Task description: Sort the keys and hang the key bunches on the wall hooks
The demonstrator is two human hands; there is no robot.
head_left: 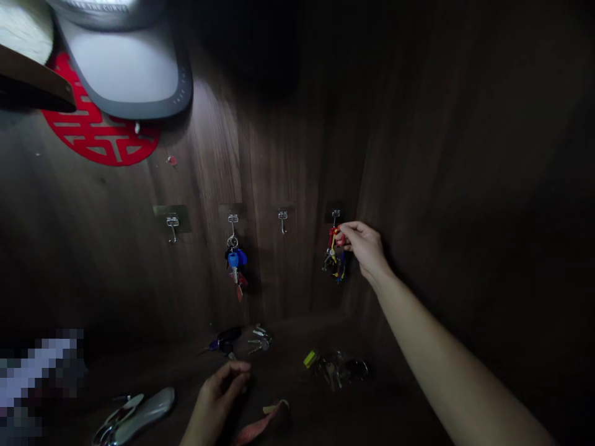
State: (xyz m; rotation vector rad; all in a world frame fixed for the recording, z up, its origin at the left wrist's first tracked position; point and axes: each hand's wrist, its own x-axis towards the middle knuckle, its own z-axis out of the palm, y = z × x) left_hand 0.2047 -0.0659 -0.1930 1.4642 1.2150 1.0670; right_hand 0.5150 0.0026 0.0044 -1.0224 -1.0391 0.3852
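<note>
My right hand point(365, 244) is closed in a pinch on the red upper part of a colourful key bunch point(332, 255), just below the rightmost hook point(335, 215). Whether the bunch's ring sits on that hook is too small to tell. Low in the view is my left hand point(218, 396), its thumb and fingers curled together; anything inside them is hidden. Just beyond it lie a dark key set with a blue part point(225, 341) and some loose silver keys point(260, 339). A reddish strap point(263, 427) lies to its right.
A second key bunch with blue and red tags point(235, 260) hangs from another hook point(233, 218). Two hooks point(172, 223) point(283, 217) carry nothing. Keys with a yellow tag point(310, 358) lie below right. A grey cap point(125, 68), red round ornament point(111, 145) and sandal point(144, 418) are left.
</note>
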